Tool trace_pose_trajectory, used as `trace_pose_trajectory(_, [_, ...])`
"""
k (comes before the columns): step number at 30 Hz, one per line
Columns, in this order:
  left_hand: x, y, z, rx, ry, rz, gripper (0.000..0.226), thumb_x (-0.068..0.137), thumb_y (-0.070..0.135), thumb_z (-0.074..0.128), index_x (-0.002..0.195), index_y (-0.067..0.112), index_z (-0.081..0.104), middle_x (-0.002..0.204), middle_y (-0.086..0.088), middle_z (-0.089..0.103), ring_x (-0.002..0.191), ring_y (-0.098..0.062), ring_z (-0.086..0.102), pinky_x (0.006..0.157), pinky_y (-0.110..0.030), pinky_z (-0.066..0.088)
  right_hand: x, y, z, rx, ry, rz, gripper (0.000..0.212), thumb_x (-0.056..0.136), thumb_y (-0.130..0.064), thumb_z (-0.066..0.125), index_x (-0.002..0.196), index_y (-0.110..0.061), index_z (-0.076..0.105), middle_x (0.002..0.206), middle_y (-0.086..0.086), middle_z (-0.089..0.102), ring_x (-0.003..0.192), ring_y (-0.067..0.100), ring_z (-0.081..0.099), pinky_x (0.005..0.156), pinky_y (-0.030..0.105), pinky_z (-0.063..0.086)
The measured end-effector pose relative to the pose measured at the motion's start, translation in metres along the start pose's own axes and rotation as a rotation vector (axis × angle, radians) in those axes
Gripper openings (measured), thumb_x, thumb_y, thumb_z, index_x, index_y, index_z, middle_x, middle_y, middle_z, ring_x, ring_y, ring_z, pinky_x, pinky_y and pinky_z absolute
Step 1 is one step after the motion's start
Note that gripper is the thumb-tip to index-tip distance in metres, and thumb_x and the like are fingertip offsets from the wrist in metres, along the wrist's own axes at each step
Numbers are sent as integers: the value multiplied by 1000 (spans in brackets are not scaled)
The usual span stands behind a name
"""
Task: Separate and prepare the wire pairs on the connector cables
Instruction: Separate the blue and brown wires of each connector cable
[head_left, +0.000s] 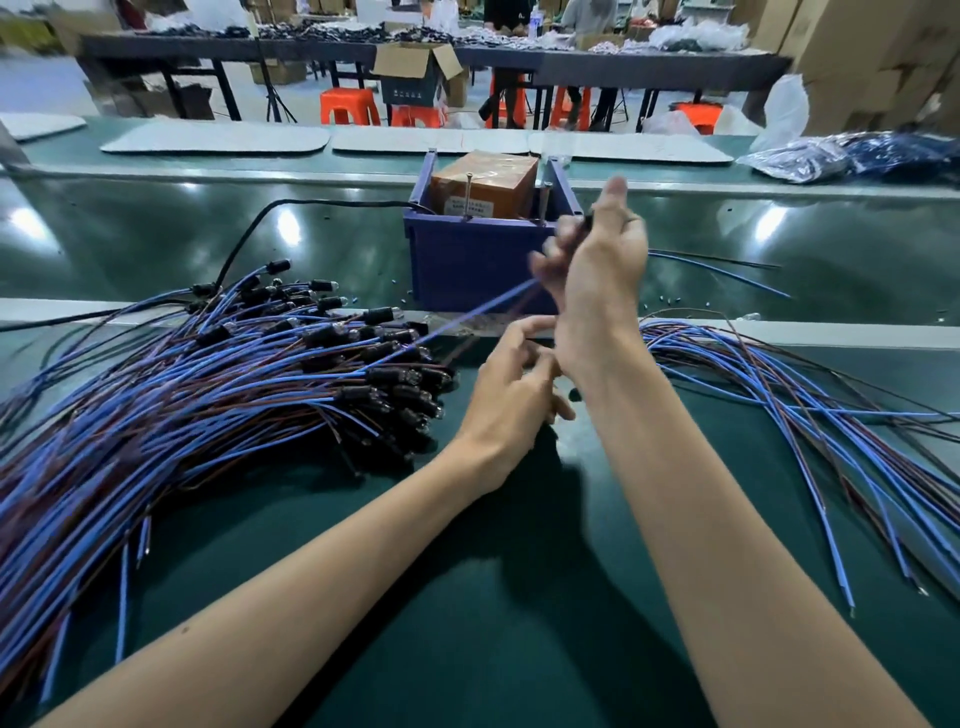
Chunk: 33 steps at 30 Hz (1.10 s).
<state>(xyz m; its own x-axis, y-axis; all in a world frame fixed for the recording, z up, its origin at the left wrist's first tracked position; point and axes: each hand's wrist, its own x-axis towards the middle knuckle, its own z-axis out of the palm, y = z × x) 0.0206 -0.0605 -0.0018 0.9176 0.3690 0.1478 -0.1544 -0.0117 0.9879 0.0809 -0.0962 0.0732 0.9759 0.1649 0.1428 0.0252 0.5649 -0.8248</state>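
The right hand (597, 260) grips one connector cable (483, 307), the left hand (511, 387) curled below, hold unclear; the three-o'clock heap (779, 379) looks done, the larger nine-o'clock heap (208, 395) probably remains.

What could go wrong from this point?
1. The right hand grips a cable whose blue wire runs straight down toward the pile. It could snag cables there and drag them along.
2. That hand works close to the upright nails in the box. A finger or wire could catch.
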Motion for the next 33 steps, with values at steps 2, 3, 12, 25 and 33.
trace_pose_trajectory(2, [-1, 1, -2, -149, -29, 4, 36, 79, 23, 47, 114, 16, 50, 71, 3, 60, 44, -13, 55, 46, -21, 40, 8, -5, -12, -319, 87, -103, 28, 101, -38, 43, 83, -17, 44, 61, -7, 43, 54, 8, 41, 56, 27, 42])
trace_pose_trajectory(3, [-2, 3, -2, -213, -35, 3, 40, 79, 25, 46, 118, 15, 48, 74, 1, 62, 44, -15, 56, 46, -21, 41, 12, -7, -18, -471, 110, -145, 29, 100, -37, 47, 78, -19, 45, 64, -7, 45, 59, 10, 43, 63, 32, 42])
trace_pose_trajectory(12, [3, 4, -2, -292, 247, 25, 26, 106, 23, 26, 112, 12, 49, 68, -2, 63, 42, -11, 59, 43, -16, 43, 34, -25, -64, -1116, -31, -115, 28, 88, -29, 63, 82, -3, 72, 50, -8, 45, 49, 6, 39, 50, 21, 34])
trace_pose_trajectory(25, [2, -7, 3, 151, -5, 148, 22, 100, 10, 43, 99, 24, 61, 49, 14, 47, 47, -5, 38, 49, -21, 31, 17, -25, -52, -877, -595, 200, 11, 83, -19, 73, 85, -8, 74, 72, -2, 72, 50, -1, 52, 45, 8, 37])
trace_pose_trajectory(33, [3, -3, 0, 67, 165, 138, 32, 103, 15, 38, 76, 19, 55, 46, 14, 45, 39, -3, 36, 40, -18, 32, 14, -26, -48, -613, -483, 271, 7, 89, 1, 62, 82, 1, 64, 62, 3, 71, 53, 8, 68, 38, 4, 36])
